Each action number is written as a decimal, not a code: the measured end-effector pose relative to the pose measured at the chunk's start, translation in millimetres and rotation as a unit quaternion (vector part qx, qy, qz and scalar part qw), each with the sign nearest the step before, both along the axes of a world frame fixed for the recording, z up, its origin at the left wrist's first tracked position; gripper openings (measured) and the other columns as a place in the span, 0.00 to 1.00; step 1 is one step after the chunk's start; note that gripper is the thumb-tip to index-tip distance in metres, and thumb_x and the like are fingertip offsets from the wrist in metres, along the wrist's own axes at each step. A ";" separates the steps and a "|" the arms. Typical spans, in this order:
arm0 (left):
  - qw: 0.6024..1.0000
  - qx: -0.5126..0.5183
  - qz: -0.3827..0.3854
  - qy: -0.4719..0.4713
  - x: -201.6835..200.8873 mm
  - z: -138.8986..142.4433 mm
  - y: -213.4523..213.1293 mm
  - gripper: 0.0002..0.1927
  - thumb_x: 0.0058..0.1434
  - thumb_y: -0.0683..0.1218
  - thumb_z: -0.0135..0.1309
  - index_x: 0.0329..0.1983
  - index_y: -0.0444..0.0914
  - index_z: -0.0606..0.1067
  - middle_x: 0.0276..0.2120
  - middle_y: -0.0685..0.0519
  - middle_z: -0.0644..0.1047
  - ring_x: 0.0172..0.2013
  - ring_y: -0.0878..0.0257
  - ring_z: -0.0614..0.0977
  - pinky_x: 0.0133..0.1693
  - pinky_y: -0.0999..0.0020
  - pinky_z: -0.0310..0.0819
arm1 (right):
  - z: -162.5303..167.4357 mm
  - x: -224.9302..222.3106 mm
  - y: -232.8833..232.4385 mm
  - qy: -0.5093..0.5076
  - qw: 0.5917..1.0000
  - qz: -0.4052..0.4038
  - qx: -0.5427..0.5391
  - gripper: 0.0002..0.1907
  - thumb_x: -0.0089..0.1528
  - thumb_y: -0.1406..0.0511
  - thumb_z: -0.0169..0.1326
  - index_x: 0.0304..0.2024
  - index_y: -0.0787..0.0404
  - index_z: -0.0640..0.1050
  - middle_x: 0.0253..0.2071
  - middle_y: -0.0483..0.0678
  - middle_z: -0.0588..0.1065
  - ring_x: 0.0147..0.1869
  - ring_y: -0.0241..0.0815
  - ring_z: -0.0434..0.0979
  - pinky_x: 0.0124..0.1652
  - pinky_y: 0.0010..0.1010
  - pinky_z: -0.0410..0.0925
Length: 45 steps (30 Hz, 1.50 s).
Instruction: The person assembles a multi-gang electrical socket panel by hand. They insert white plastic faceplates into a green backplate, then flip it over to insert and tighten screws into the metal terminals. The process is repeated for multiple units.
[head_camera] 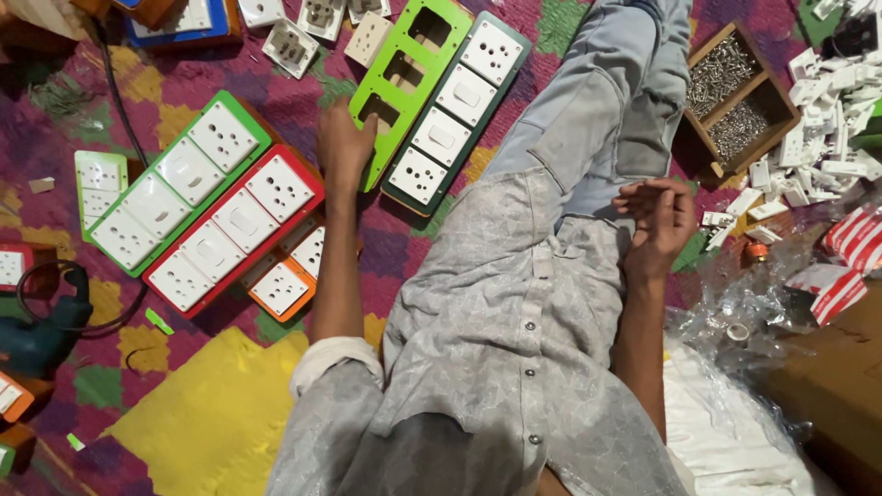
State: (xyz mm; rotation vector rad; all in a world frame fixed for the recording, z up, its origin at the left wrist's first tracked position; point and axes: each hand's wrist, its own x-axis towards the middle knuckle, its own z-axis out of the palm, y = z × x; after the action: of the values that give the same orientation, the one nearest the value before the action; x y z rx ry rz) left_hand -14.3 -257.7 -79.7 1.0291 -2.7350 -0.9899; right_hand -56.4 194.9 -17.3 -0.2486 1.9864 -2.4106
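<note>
My left hand (344,145) grips the near end of a bright green switchboard frame (409,83) with empty rectangular cut-outs, lying on the patterned mat. Beside that frame lies a dark green board (459,115) fitted with white sockets and switches. My right hand (660,220) rests on my thigh with fingers curled; whether it holds a small part I cannot tell. Near it lie loose white switch parts (749,197). I sit with my leg in grey trousers stretched forward.
A green-framed board (175,184), a red-framed board (234,230) and an orange one (280,287) lie at left. A wooden box of screws (740,101) stands at right, with white parts (831,119), red-striped packets (850,253) and clear plastic bags. A drill (41,335) lies far left.
</note>
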 end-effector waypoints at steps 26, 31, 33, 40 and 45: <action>0.995 0.023 -0.001 0.096 -52.5 -4.9 -3.3 0.22 0.49 0.36 0.58 0.50 0.35 0.79 0.41 0.39 0.81 0.44 0.40 0.82 0.42 0.45 0.74 | -0.6 -2.3 2.2 -0.001 1.000 -0.002 -0.013 0.11 0.77 0.62 0.48 0.51 0.64 0.72 0.43 0.56 0.78 0.42 0.44 0.81 0.45 0.35 0.77; 0.996 0.007 -0.041 0.079 -49.9 -7.0 -0.9 0.13 0.57 0.34 0.53 0.45 0.33 0.79 0.44 0.40 0.81 0.46 0.41 0.82 0.47 0.48 0.74 | -1.1 -1.5 2.8 -0.009 1.000 -0.001 -0.020 0.11 0.77 0.62 0.48 0.52 0.65 0.72 0.44 0.56 0.78 0.42 0.44 0.81 0.45 0.34 0.76; 0.986 -0.102 -0.063 0.116 -47.8 -13.3 3.1 0.11 0.57 0.33 0.53 0.43 0.30 0.78 0.41 0.38 0.80 0.44 0.39 0.81 0.46 0.47 0.74 | -1.7 -1.6 3.6 -0.012 1.000 -0.003 -0.025 0.11 0.77 0.62 0.48 0.51 0.64 0.72 0.44 0.57 0.79 0.42 0.44 0.81 0.45 0.33 0.75; 0.987 -0.134 -0.079 0.044 -60.9 -25.7 -5.7 0.09 0.56 0.33 0.56 0.40 0.30 0.78 0.38 0.37 0.80 0.38 0.43 0.84 0.39 0.51 0.79 | -6.0 -0.9 8.4 -0.024 0.999 -0.005 -0.028 0.10 0.77 0.62 0.48 0.52 0.65 0.72 0.44 0.56 0.78 0.42 0.44 0.81 0.45 0.33 0.75; 0.989 -0.029 -0.069 0.131 -55.7 -6.3 -23.3 0.11 0.52 0.37 0.61 0.40 0.33 0.84 0.30 0.37 0.82 0.32 0.45 0.84 0.36 0.52 0.77 | -6.5 -1.8 8.2 -0.019 0.999 -0.005 -0.031 0.10 0.77 0.63 0.48 0.52 0.65 0.72 0.44 0.56 0.78 0.43 0.45 0.80 0.47 0.35 0.76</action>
State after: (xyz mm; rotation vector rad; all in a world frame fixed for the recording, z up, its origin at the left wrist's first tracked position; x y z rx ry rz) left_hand -70.1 -280.9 -85.9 0.6539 -2.6267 -0.9780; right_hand -58.2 203.2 -23.8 -0.1926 1.9044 -2.4672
